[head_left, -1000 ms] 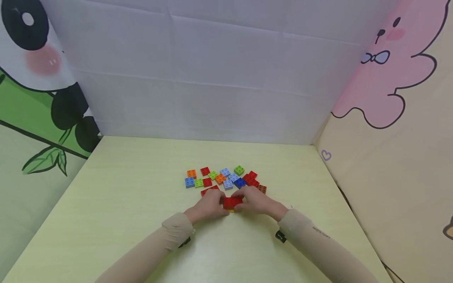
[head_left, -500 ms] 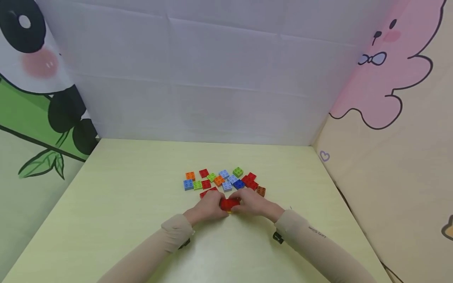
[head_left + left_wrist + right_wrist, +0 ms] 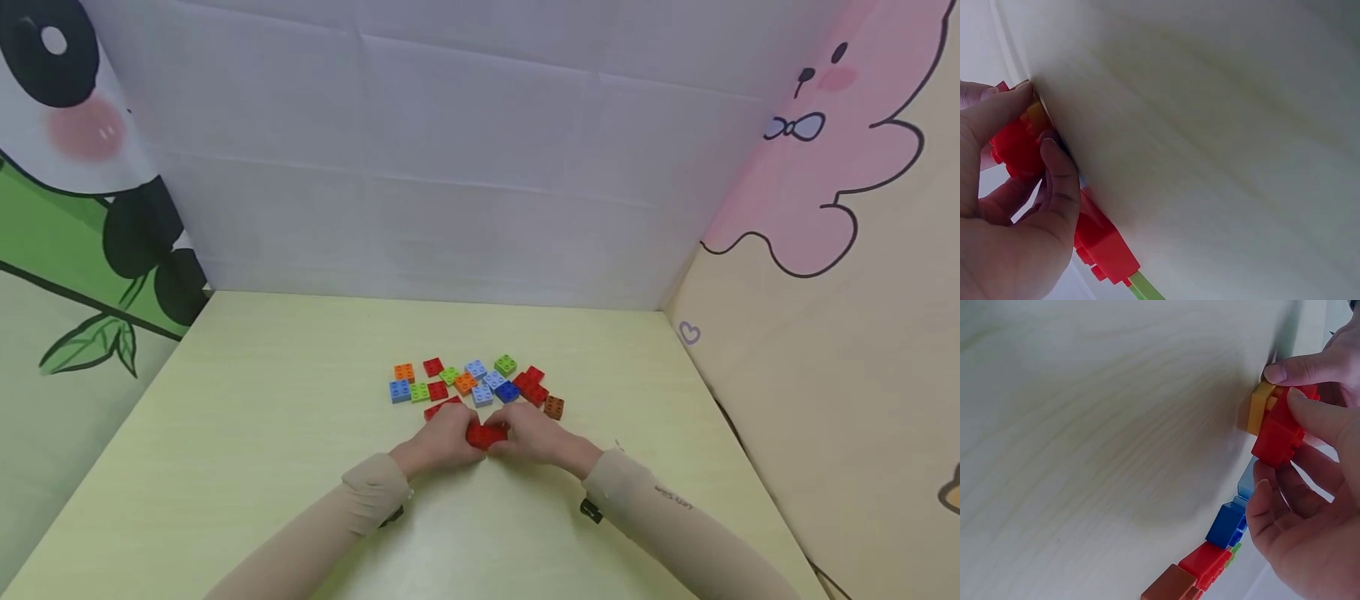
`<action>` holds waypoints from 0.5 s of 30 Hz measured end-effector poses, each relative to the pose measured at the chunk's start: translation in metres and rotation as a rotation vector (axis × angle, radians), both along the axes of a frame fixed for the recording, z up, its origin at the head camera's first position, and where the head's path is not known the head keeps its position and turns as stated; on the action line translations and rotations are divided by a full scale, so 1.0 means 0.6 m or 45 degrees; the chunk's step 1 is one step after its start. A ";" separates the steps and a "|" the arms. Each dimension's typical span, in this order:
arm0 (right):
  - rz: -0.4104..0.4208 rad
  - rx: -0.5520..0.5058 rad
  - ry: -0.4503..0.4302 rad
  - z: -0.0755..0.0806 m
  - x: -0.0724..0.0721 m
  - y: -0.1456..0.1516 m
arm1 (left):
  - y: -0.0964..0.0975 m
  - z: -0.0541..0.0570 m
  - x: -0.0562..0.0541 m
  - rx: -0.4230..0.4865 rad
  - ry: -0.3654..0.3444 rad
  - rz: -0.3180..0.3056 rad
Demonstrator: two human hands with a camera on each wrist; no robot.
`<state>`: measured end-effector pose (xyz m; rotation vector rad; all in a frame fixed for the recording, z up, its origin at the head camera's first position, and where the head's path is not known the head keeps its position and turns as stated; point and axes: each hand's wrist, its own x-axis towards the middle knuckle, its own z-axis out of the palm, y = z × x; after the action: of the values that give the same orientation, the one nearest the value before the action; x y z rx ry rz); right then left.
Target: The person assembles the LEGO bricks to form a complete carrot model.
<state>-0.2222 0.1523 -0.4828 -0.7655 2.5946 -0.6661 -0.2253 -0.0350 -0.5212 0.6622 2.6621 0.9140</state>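
A red brick (image 3: 487, 436) sits offset on a yellow brick (image 3: 1262, 406) between the two hands, close to the tabletop. My left hand (image 3: 448, 435) grips the yellow brick from the left, its thumb on the yellow end in the right wrist view. From the other side my right hand (image 3: 531, 433) pinches the red brick between thumb and fingers. In the left wrist view, the red brick (image 3: 1017, 149) and an orange-yellow part show between the fingers. Whether the two bricks are fully pressed together is hidden by the fingers.
Several loose bricks lie just beyond the hands: a long red brick (image 3: 442, 407), a dark blue brick (image 3: 507, 392), a brown brick (image 3: 553, 407), an orange brick (image 3: 404, 372) and a green brick (image 3: 506, 364). The pale wooden table (image 3: 300, 400) meets printed cloth walls.
Both hands keep hold of the bricks and barely move. The red brick has turned slightly, and the yellow sliver under it no longer shows in the head view.
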 end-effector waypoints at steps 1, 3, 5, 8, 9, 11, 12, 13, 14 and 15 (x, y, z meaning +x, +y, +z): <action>0.004 0.001 0.007 -0.001 0.001 0.001 | 0.000 0.000 0.000 0.004 0.001 -0.002; 0.011 0.004 0.024 -0.002 0.002 0.002 | 0.000 0.000 0.001 0.007 -0.005 0.000; 0.020 0.005 0.039 -0.003 0.002 0.003 | 0.001 0.001 0.001 0.006 -0.011 0.002; 0.041 0.010 0.055 -0.006 0.000 0.004 | 0.000 0.001 0.000 0.000 -0.020 0.002; 0.046 0.010 0.055 -0.007 0.000 0.004 | 0.000 0.001 -0.001 -0.002 -0.021 -0.001; 0.057 0.013 0.055 -0.007 -0.003 0.004 | 0.000 0.002 -0.002 -0.009 -0.019 -0.007; 0.060 0.018 0.056 -0.007 -0.003 0.004 | 0.000 0.003 -0.003 -0.011 -0.017 -0.010; 0.062 0.020 0.054 -0.008 -0.004 0.005 | 0.000 0.003 -0.003 -0.014 -0.019 -0.011; 0.062 0.021 0.051 -0.008 -0.004 0.005 | 0.000 0.003 -0.003 -0.011 -0.021 -0.013; 0.064 0.022 0.050 -0.008 -0.004 0.005 | 0.000 0.004 -0.003 -0.007 -0.023 -0.015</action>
<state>-0.2246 0.1552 -0.4874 -0.8430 2.6038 -0.6187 -0.2271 -0.0353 -0.5189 0.6643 2.6413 0.9054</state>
